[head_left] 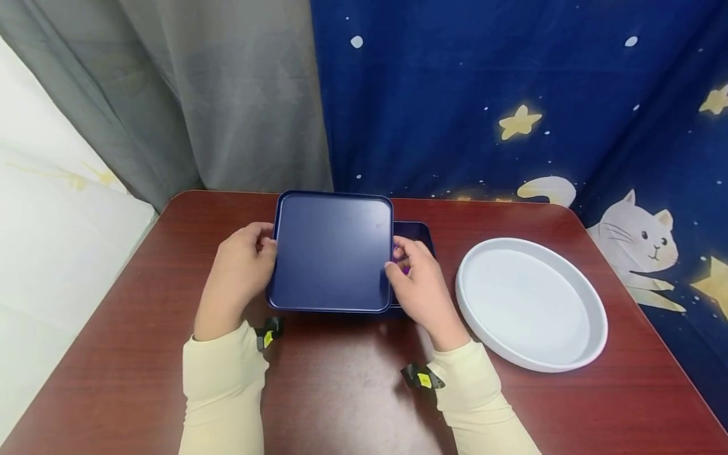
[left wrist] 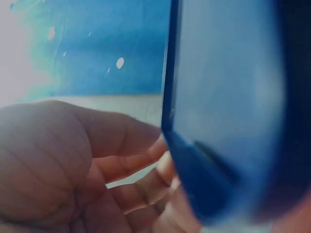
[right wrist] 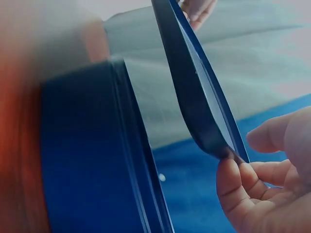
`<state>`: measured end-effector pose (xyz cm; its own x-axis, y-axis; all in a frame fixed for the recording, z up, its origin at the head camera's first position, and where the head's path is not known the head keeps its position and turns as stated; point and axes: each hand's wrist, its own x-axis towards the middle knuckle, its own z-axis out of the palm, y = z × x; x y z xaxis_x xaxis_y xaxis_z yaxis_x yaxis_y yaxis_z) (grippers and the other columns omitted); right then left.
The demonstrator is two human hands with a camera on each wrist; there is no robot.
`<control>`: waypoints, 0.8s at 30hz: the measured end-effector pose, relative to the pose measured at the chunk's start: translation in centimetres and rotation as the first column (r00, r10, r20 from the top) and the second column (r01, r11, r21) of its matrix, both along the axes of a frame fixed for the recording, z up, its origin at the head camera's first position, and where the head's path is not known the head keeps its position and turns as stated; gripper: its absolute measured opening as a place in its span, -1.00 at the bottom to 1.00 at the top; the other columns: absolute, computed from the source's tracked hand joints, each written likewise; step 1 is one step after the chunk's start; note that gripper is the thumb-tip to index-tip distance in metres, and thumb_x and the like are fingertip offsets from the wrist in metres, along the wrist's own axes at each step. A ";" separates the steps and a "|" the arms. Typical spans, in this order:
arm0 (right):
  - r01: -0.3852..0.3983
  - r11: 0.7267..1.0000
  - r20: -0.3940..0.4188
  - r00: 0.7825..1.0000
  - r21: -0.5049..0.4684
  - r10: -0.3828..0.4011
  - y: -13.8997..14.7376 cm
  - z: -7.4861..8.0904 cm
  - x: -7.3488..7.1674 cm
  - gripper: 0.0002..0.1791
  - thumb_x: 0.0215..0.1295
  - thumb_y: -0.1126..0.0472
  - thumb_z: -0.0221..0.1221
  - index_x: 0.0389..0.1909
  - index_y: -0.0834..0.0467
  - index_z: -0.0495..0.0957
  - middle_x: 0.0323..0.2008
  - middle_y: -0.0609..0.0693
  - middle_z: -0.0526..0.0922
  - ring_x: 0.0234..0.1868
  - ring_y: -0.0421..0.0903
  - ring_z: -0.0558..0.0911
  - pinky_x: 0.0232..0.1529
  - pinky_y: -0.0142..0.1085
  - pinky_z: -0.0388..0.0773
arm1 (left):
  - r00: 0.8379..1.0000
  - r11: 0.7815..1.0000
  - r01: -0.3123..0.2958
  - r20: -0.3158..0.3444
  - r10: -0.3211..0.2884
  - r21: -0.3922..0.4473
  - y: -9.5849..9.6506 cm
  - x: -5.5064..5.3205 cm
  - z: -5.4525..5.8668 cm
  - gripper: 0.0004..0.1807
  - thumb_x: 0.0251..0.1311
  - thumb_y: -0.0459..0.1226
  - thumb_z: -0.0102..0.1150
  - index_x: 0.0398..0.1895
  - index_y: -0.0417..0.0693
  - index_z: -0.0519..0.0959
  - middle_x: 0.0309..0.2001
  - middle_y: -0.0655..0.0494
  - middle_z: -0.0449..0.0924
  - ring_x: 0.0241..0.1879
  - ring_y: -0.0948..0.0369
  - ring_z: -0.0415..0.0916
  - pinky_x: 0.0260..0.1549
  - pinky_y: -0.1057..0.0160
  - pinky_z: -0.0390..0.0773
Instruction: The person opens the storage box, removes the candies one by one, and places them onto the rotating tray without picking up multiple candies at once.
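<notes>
A shallow, square dark blue lid [head_left: 335,253] with a raised rim is held up between my two hands. My left hand [head_left: 241,268] grips its left edge, the thumb at the rim in the left wrist view. On the opposite side, the fingertips of my right hand [head_left: 419,278] hold the right edge, with the thumb [right wrist: 272,136] lifted off the rim. Below the lid is a deeper dark blue box [right wrist: 92,155], and a gap separates the two in the right wrist view. From above, the lid covers most of the box; something purple [head_left: 406,270] shows inside by my right fingers.
A round white tray [head_left: 523,303] with a low rim lies on the reddish-brown table [head_left: 341,385], right of my right hand. Behind the table hang a grey curtain [head_left: 244,95] and a blue curtain [head_left: 432,95] with stars and a cat.
</notes>
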<state>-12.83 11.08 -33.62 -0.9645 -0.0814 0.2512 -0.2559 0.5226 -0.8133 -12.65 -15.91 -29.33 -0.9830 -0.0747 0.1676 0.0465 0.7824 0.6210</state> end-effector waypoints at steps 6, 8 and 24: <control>-0.041 0.999 -0.004 0.999 -0.011 0.041 -1.7 -0.4 0.6 -0.51 0.31 0.33 0.18 0.27 0.29 0.46 -0.06 0.09 0.52 -0.15 -0.08 0.59 -0.11 -0.16 0.54 | 0.995 1.000 -0.004 0.098 0.004 0.005 -2.0 0.6 0.3 -0.57 0.48 -0.25 -0.18 0.28 -0.29 0.40 0.08 -0.24 0.49 0.00 -0.12 0.42 0.04 -0.14 0.39; -0.051 0.999 -0.004 0.999 -0.008 0.051 -2.4 -0.5 0.8 -0.50 0.30 0.33 0.19 0.28 0.28 0.46 -0.04 0.07 0.53 -0.15 -0.10 0.59 -0.12 -0.19 0.54 | 0.993 1.000 -0.010 0.115 0.010 0.006 -2.6 0.8 0.4 -0.56 0.49 -0.23 -0.20 0.29 -0.29 0.38 0.10 -0.25 0.48 0.03 -0.14 0.41 0.07 -0.16 0.37; -0.221 0.974 0.082 0.971 -0.044 0.224 -7.8 -1.9 2.9 -0.35 0.31 0.21 0.21 0.40 0.27 0.33 -0.01 0.01 0.46 -0.20 -0.18 0.53 -0.20 -0.30 0.51 | 0.938 0.999 -0.043 0.345 0.032 0.023 -8.1 2.3 -0.5 -0.26 0.50 0.10 -0.31 0.41 -0.37 0.19 0.25 -0.35 0.31 0.18 -0.25 0.28 0.16 -0.30 0.24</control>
